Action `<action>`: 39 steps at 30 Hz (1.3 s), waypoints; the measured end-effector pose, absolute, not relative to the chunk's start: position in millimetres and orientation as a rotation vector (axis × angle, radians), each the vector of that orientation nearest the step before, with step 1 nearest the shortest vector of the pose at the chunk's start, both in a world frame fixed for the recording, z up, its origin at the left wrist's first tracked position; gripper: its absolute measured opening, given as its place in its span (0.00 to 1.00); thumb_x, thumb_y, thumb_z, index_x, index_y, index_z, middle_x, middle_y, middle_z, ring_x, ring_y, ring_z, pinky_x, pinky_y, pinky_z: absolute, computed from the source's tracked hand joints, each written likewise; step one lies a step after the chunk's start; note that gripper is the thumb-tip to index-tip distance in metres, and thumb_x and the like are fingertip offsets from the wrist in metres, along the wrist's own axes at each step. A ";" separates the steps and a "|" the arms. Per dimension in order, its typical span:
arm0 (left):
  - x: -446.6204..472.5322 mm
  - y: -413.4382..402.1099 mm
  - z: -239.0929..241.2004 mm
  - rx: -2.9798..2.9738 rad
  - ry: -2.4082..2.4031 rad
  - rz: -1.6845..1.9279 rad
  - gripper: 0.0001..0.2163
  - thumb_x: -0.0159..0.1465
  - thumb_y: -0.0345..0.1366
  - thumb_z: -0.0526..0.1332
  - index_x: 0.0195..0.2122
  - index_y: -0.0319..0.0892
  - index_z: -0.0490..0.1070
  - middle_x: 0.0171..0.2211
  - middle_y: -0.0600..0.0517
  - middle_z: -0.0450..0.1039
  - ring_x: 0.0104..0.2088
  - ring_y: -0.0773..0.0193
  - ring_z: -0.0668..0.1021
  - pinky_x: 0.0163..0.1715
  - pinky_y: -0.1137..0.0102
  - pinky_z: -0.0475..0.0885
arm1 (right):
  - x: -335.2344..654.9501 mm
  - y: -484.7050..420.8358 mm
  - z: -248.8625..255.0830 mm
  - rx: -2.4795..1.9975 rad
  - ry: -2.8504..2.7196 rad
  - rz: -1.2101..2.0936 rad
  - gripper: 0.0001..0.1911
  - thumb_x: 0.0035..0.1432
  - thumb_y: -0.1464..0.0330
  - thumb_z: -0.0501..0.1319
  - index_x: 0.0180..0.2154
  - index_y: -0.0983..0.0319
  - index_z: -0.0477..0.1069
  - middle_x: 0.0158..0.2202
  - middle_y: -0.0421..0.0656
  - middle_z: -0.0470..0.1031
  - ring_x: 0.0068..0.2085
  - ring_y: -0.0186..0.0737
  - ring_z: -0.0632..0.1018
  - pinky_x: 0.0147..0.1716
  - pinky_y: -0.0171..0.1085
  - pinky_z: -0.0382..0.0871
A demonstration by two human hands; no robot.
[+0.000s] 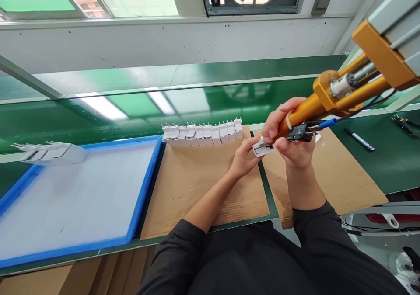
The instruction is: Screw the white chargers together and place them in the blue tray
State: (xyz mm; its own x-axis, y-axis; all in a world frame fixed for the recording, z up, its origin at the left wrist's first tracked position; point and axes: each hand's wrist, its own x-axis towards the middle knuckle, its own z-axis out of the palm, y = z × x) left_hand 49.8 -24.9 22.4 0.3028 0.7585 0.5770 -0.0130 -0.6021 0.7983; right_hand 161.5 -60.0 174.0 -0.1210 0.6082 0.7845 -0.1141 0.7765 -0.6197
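Observation:
My right hand (297,153) is wrapped round a gold-coloured cylindrical tool (303,115), which carries a small black switch (297,132) on its side. The tool slants down from a frame at the upper right. Beneath its metal tip, a small white plug housing (264,150) sits in the closed fingers of my left hand (244,157). Tip and housing appear to meet, though fingers partly cover the spot. Beyond my left hand, several white plug adapters (206,134) stand in a row with their pins up.
A blue-rimmed white tray (144,185) lies at the left, with several white plug adapters (55,154) at its far corner. Two cardboard sheets (210,185) cover the green bench (400,164). A marker pen (360,139) and pliers (407,123) lie at the right.

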 end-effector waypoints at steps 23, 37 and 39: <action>47.3 -28.0 30.1 1.855 0.661 1.363 0.20 0.62 0.42 0.64 0.54 0.44 0.69 0.50 0.45 0.73 0.50 0.56 0.77 0.48 0.63 0.75 | 163.9 -60.6 174.8 -0.408 -1.593 0.658 0.25 0.52 0.50 0.66 0.48 0.47 0.60 0.28 0.36 0.64 0.24 0.36 0.66 0.19 0.37 0.62; -10.2 -21.1 29.1 1.792 0.985 0.990 0.23 0.57 0.41 0.68 0.53 0.46 0.69 0.48 0.47 0.75 0.44 0.60 0.77 0.48 0.63 0.72 | 186.0 -60.9 183.9 -0.425 -1.678 0.751 0.23 0.50 0.59 0.70 0.46 0.51 0.65 0.29 0.36 0.67 0.28 0.35 0.72 0.26 0.37 0.71; -35.3 -17.4 22.5 1.774 1.028 0.904 0.24 0.57 0.41 0.68 0.54 0.45 0.68 0.43 0.49 0.76 0.38 0.63 0.77 0.44 0.65 0.73 | 194.7 -55.6 184.3 -0.451 -1.687 0.761 0.24 0.48 0.61 0.71 0.46 0.52 0.66 0.30 0.36 0.68 0.29 0.35 0.73 0.27 0.37 0.72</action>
State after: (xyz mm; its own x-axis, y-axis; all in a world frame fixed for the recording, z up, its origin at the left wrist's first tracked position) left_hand -35.3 -17.4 22.5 0.3949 0.9050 0.1582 0.2727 -0.2799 0.9205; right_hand 194.7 -55.6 184.3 -0.2531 0.6560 0.7111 -0.0986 0.7137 -0.6935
